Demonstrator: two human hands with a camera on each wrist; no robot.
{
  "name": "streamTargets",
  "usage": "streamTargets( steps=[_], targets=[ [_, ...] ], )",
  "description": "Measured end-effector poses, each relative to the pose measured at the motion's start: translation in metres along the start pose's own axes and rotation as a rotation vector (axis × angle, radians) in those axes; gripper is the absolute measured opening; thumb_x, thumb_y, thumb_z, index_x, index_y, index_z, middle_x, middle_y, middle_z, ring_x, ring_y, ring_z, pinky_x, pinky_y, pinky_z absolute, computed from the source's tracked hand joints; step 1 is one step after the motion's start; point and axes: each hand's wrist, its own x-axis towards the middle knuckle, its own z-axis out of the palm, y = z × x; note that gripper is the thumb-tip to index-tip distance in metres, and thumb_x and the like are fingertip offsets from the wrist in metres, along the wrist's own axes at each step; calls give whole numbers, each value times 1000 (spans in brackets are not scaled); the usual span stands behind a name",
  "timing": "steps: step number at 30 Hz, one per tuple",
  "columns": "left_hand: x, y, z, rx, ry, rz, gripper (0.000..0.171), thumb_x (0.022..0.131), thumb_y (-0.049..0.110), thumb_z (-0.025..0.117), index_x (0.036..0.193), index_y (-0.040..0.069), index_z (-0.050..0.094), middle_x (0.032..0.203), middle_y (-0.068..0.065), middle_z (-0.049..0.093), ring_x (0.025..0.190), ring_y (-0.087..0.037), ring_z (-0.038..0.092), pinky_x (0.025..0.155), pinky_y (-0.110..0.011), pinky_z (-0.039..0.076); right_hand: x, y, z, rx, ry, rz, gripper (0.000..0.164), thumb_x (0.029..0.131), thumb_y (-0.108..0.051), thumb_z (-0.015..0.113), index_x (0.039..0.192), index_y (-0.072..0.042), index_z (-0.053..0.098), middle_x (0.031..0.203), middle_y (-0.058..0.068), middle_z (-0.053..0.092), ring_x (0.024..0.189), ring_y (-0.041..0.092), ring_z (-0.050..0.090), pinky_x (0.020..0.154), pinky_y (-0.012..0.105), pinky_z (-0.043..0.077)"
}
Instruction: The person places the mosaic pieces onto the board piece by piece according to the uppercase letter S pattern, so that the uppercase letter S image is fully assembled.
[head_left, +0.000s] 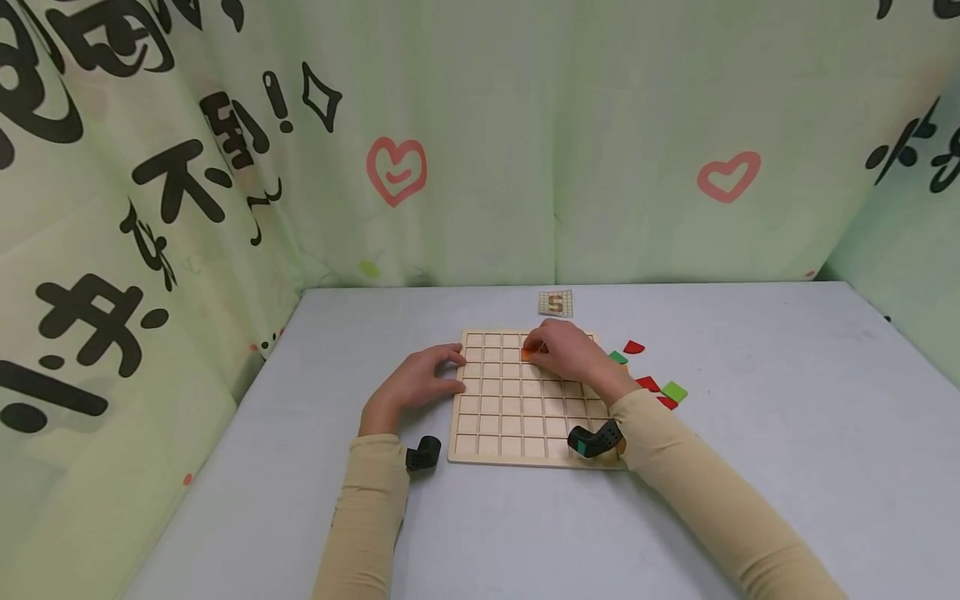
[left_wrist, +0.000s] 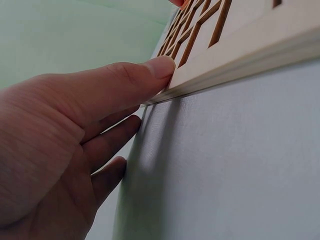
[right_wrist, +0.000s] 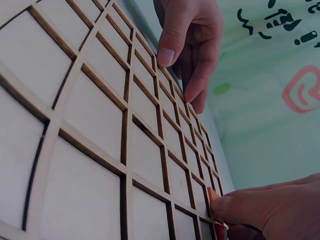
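A wooden grid board [head_left: 489, 424] with square cells lies flat on the table. At its far part my right hand [head_left: 564, 348] pinches a small orange tile [head_left: 527, 355] over the cells. In the right wrist view the orange tile [right_wrist: 213, 195] stands tilted at the grid, with a bit of red [right_wrist: 220, 231] just below it. My left hand [head_left: 422, 379] rests at the board's left edge with fingers loosely bent. Its thumb [left_wrist: 161, 67] touches the rim in the left wrist view, and the other fingers lie beside the edge.
Right of the board lie several loose tiles: a red one [head_left: 633, 347], a light green one [head_left: 674, 391] and others partly behind my right forearm. A small patterned card [head_left: 556, 303] lies beyond the board. Printed curtains [head_left: 480, 208] stand behind the white table [head_left: 757, 375].
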Motion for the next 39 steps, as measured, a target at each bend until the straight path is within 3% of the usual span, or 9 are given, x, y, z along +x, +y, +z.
streamTargets(
  steps=[28, 39],
  targets=[
    [-1, 4, -1, -5, 0, -3, 36, 90, 17, 75, 122, 5, 65, 155, -9, 47, 148, -29, 37, 122, -44, 32, -2, 1, -1, 14, 13, 23, 20, 94, -11, 67, 110, 0, 73, 105, 14, 71, 99, 30, 65, 89, 45, 56],
    [-1, 4, 0, 5, -1, -21, 36, 91, 18, 74, 123, 6, 64, 156, -8, 46, 148, -29, 36, 122, -44, 32, -34, 22, -25, 116, 62, 188, 34, 98, -18, 62, 126, 1, 66, 120, 18, 66, 109, 33, 60, 96, 49, 53]
  ],
)
